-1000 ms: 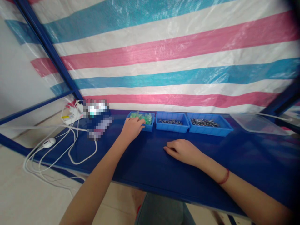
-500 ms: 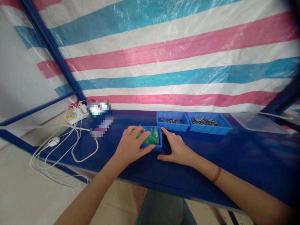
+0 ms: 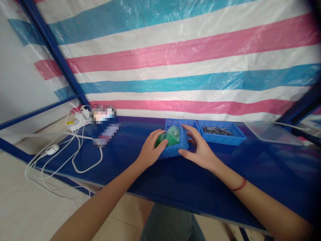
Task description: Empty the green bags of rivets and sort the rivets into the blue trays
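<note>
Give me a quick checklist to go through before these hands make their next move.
1. Left hand on the front bin: ok, at its left end.
2. Right hand on it: ok, at its right end.
3. Green contents inside: ok.
4. Front bin off the table: cannot tell.
5. Front bin clear of the middle bin: cannot tell, they overlap in view.
6. Right bin upright: ok.

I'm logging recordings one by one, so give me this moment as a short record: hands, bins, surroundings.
Left hand: on left end of front bin
Right hand: gripping its right end
Front bin: green pieces inside
Middle bin: behind it, contents hidden
Right bin: metal pieces inside, on table
Backdrop: striped sheet
Picture left: white cables
</note>
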